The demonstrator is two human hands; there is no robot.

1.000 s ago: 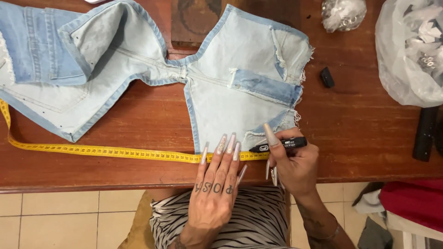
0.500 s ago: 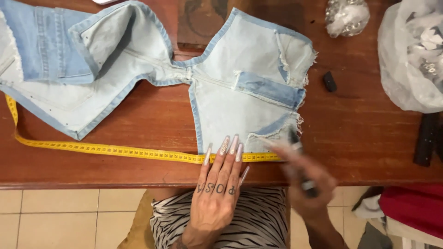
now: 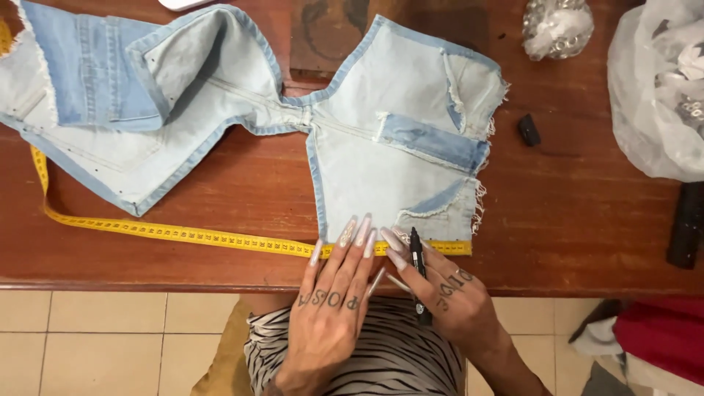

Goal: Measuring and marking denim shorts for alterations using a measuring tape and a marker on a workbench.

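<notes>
Right hand [image 3: 447, 293] gripping marker [image 3: 419, 275] (black), denim [image 3: 396, 154]

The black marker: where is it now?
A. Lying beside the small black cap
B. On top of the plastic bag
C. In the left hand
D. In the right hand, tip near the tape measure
D: the right hand grips the black marker with its tip at the yellow tape measure along the denim's lower edge, while the left hand lies flat on the tape.
</notes>
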